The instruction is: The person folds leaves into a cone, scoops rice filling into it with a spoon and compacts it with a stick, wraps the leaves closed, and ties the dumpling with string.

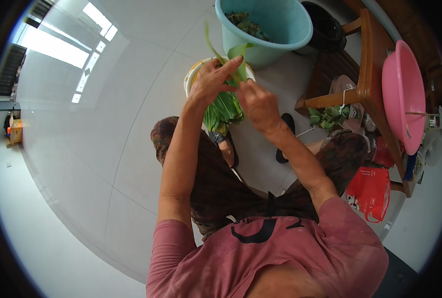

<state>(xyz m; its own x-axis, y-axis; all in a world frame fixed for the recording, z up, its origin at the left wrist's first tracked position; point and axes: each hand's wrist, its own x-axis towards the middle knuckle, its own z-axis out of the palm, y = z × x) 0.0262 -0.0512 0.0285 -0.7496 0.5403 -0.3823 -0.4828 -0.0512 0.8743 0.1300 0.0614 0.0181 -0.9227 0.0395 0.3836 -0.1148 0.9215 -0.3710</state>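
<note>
A long green leaf (239,53) is curled into a cone shape, and a narrow strip of it sticks up at the left. My left hand (212,82) grips this leaf from the left, thumb pointing at the curl. From the right, my right hand (262,105) has its fingers closed at the leaf's lower part; the fingertips are partly hidden. Below both hands, a bundle of flat green leaves (221,114) hangs over the near side of a white and yellow basket (187,83). My hands cover much of the basket.
A light-blue bucket (263,49) holding dark green leaf-wrapped bundles stands beyond my hands. To the right is a wooden chair (367,64) with tied green leaf parcels (328,118) by it. A pink basin (404,97) and a red bag (370,193) are farther right.
</note>
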